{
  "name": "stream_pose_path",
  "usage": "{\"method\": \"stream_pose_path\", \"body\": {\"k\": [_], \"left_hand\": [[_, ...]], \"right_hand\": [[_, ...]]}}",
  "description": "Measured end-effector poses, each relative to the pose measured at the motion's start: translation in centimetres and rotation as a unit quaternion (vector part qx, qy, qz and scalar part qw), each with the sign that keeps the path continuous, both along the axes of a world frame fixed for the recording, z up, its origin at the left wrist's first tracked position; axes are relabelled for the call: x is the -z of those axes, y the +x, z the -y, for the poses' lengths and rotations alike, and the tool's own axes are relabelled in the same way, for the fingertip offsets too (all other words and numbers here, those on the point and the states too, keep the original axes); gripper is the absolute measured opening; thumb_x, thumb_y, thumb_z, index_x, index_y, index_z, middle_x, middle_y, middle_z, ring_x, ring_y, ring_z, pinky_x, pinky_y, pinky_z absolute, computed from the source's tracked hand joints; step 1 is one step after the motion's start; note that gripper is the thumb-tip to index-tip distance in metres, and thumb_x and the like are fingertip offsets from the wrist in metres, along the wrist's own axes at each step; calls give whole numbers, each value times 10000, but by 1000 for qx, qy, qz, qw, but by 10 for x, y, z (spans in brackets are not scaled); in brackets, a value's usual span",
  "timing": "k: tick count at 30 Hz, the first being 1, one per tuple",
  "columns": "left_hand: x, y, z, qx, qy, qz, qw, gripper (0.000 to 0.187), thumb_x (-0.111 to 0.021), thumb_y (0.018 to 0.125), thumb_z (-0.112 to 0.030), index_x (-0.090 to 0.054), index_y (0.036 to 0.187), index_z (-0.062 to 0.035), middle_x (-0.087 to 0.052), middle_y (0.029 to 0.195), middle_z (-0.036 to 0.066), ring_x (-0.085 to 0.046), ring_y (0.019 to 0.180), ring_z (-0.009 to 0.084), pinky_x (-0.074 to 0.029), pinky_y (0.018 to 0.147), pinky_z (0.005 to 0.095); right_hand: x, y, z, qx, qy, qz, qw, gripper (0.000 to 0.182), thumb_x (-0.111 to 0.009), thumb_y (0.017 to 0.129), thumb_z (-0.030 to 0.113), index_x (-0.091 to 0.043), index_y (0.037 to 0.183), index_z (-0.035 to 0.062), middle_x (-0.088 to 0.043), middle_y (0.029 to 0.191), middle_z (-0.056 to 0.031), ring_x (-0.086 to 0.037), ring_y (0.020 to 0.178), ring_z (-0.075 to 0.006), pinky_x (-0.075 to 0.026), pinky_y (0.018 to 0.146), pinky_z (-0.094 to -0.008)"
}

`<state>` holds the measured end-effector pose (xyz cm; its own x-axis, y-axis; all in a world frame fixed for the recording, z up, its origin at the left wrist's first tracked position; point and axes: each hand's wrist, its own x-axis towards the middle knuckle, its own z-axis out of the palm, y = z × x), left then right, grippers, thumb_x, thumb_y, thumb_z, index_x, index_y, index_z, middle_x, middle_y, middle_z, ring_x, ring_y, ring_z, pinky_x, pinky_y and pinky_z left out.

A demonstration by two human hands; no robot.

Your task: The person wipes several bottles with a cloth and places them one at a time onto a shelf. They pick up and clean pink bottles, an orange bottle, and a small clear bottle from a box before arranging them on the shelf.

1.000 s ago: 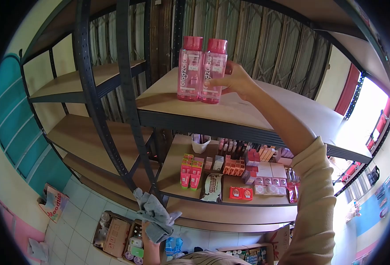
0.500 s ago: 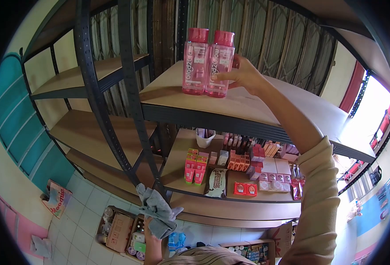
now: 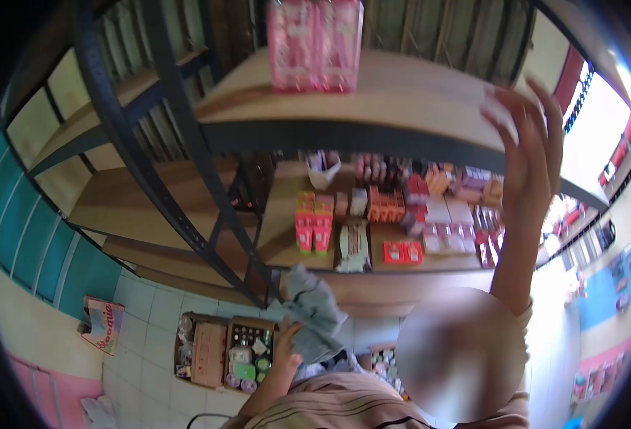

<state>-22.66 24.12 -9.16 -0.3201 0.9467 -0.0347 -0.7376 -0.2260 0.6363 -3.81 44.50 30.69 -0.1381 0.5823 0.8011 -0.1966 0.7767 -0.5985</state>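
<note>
My left hand grips a crumpled grey cloth low in the view, in front of the shelving. On the right, my right hand is raised beside the upper shelf, its fingers spread and holding nothing. Two clear pink bottles stand upright side by side on that shelf, their tops cut off by the frame. Motion blurs the right hand and the bottle labels.
On the shelf below are pink and green boxes, a white pot, red packs and several cosmetics. Floor boxes hold bottles and jars. Dark metal uprights stand left. A blurred round patch covers the lower right.
My right hand has let go of the right pink bottle and moved right, away from it. The camera has tilted down. My left hand still holds the cloth.
</note>
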Motion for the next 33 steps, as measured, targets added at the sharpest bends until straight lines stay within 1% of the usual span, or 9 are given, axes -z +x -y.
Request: {"method": "stream_pose_path", "body": {"k": [3, 7, 13, 15, 18, 21, 26, 28, 33], "left_hand": [[-65, 45, -7, 76, -136, 46, 987, 589, -577, 733, -56, -308, 1257, -77, -349, 1265, 123, -381, 1156, 262, -352, 943, 383], [-64, 96, -10, 169, -119, 13, 978, 680, -546, 726, 1, -217, 1311, -107, -350, 1250, 104, -371, 1152, 236, -353, 931, 334], [-12, 195, 37, 556, -211, 7, 804, 564, -360, 875, -460, -291, 1281, -74, -366, 1257, 70, -400, 1133, 195, -368, 911, 305], [-22, 234, 48, 557, -164, -47, 813, 598, -379, 857, -489, -334, 1255, -45, -465, 1158, 99, -410, 1122, 204, -354, 921, 323], [11, 258, 67, 616, 115, -482, 612, 634, -420, 819, -524, -369, 1247, -59, -453, 1180, 169, -414, 1118, 299, -341, 923, 340], [37, 302, 68, 657, 197, -614, 392, 631, -457, 777, -559, -486, 1151, -51, -495, 1137, 184, -447, 1075, 320, -374, 882, 338], [168, 366, 90, 699, -19, -573, 428, 459, -582, 736, -430, -567, 1015, -66, -610, 917, 128, -588, 840, 262, -455, 737, 341], [217, 380, 104, 652, -60, -556, 512, 396, -622, 709, -310, -559, 1013, -64, -609, 911, 130, -588, 839, 247, -455, 738, 335], [350, 433, 99, 500, -109, -603, 613, 376, -638, 650, -134, -529, 1000, -49, -596, 899, 128, -581, 846, 233, -450, 757, 331]], "right_hand": [[128, 36, 67, -162, -172, 46, 971, 679, -730, 626, 223, -392, 1174, 8, -443, 1191, -163, -386, 1158, -292, -317, 943, -385], [255, 43, 162, 68, -290, 225, 928, 1055, -819, 474, 344, -245, 1324, 98, -238, 1333, -185, -243, 1241, -289, -272, 963, -394], [340, 114, 285, 249, -531, -59, 808, 1031, -807, 501, 157, -195, 1324, 45, -458, 1151, -129, -468, 1038, -224, -381, 879, -319], [360, 130, 318, 315, -569, -154, 744, 913, -776, 549, 116, -252, 1294, 56, -474, 1120, -117, -483, 1014, -211, -398, 859, -309], [391, 157, 372, 302, -617, -405, 604, 601, -653, 639, 19, -390, 1178, 64, -530, 1000, -89, -536, 913, -196, -449, 787, -296], [445, 214, 438, 285, -668, -480, 493, 362, -598, 681, 71, -487, 1026, 65, -569, 881, -76, -563, 814, -211, -481, 708, -325], [489, 295, 533, 215, -700, -557, 392, 303, -583, 681, 112, -510, 972, 68, -588, 857, -65, -573, 801, -214, -488, 699, -380], [501, 319, 555, 191, -703, -588, 352, 373, -587, 668, 121, -495, 1026, 63, -583, 904, -67, -569, 826, -215, -483, 714, -389], [573, 342, 612, 142, -763, -501, 383, 613, -622, 615, 116, -394, 1181, 59, -527, 1042, -99, -528, 935, -254, -471, 758, -372]]}}
